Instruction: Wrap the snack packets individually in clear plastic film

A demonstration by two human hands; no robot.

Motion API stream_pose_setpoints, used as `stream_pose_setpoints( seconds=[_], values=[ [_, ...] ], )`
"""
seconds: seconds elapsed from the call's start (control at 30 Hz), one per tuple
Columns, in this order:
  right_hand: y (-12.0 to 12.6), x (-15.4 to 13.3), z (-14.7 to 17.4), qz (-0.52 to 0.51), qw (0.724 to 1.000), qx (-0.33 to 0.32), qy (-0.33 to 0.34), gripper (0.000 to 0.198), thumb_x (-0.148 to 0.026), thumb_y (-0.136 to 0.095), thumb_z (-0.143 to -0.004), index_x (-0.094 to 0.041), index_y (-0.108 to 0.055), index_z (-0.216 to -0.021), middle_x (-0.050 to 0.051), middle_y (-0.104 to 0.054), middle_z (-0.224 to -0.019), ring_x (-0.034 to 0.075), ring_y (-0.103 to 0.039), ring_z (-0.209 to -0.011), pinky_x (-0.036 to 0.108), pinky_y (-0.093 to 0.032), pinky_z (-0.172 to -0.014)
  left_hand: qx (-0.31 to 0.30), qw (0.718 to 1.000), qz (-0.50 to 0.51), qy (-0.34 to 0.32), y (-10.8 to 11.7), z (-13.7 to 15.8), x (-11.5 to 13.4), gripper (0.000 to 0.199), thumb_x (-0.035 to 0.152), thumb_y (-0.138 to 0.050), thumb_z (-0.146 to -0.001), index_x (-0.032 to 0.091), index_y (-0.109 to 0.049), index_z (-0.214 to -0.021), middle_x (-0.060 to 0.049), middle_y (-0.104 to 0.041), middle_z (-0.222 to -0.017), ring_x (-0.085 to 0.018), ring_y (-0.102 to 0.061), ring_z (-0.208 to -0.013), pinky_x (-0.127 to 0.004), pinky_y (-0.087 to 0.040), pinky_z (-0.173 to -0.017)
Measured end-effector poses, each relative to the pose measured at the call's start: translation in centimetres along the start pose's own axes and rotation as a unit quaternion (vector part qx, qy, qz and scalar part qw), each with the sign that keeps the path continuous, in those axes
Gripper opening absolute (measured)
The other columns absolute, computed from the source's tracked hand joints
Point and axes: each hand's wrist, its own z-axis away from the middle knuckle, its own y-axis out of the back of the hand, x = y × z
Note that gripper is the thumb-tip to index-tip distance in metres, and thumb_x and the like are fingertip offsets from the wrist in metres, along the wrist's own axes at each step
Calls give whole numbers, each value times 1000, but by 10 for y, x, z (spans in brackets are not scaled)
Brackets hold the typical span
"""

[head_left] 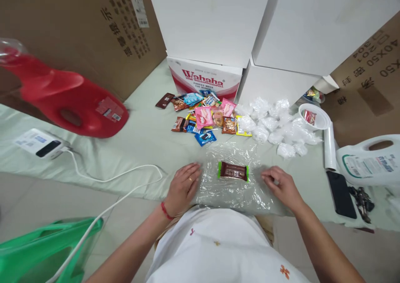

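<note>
A packaged snack bar (233, 171) in a dark brown wrapper with green ends lies in the middle of a sheet of clear plastic film (215, 193) spread over the table. By the film's left edge rests my left hand (183, 187), palm down, fingers stretched out and close together. My right hand (281, 186) is at the film's right edge, fingers loosely bent and the thumb apart from them. Neither hand touches the bar. Whether the fingertips press on the film's edges, I cannot tell.
Behind the film lie a pile of small packaged snacks (204, 116) and several plastic-wrapped bundles (275, 122). To the right are a white tub (325, 118), a film roll (330, 147), a phone (341, 194), and keys (362, 202). A red jug (78, 104) and white cable (118, 175) are left.
</note>
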Motion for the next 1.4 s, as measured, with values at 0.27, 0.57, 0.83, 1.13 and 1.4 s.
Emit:
stream_pose_setpoints(
  seconds=[0.27, 0.57, 0.83, 1.13, 1.4],
  values=[
    [-63, -65, -168, 89, 972, -28, 214, 30, -27, -50, -101, -17, -73, -117, 14, -72, -112, 28, -61, -108, 45, -51, -97, -102, 983, -118, 95, -22, -16, 5, 45, 31, -40, -105, 27, -54, -148, -7, -49, -159, -28, -44, -148, -63, -23, -124],
    [-100, -83, -278, 310, 903, -129, 269, 44, -21, -47, -101, -26, -62, -142, 8, -51, -157, 35, -33, -150, 64, -19, -120, -82, 986, -103, 100, -21, -11, 5, 44, 34, -43, -105, 28, -54, -148, -5, -52, -158, -25, -43, -149, -58, -22, -126],
    [-94, -116, -308, 267, 927, -133, 225, 38, -31, -45, -103, -17, -73, -125, 14, -69, -125, 30, -56, -119, 46, -41, -105, -47, 991, -59, 109, -21, -10, 3, 42, 35, -47, -104, 27, -56, -145, -4, -55, -155, -23, -44, -148, -55, -19, -128],
    [-201, -175, -295, 325, 911, -136, 217, 51, -46, -59, -98, -12, -58, -137, 20, -59, -141, 35, -48, -126, 50, -36, -107, -51, 991, -56, 111, -22, -10, 2, 42, 36, -48, -104, 27, -57, -144, -4, -56, -154, -22, -44, -147, -55, -21, -128],
    [-198, -190, -334, 254, 917, -173, 253, 54, -55, -40, -104, -15, -64, -131, 18, -65, -131, 34, -51, -127, 47, -42, -106, -46, 991, -42, 116, -19, -10, 4, 42, 35, -48, -104, 28, -56, -144, -3, -56, -154, -21, -42, -149, -55, -19, -129]
  ],
)
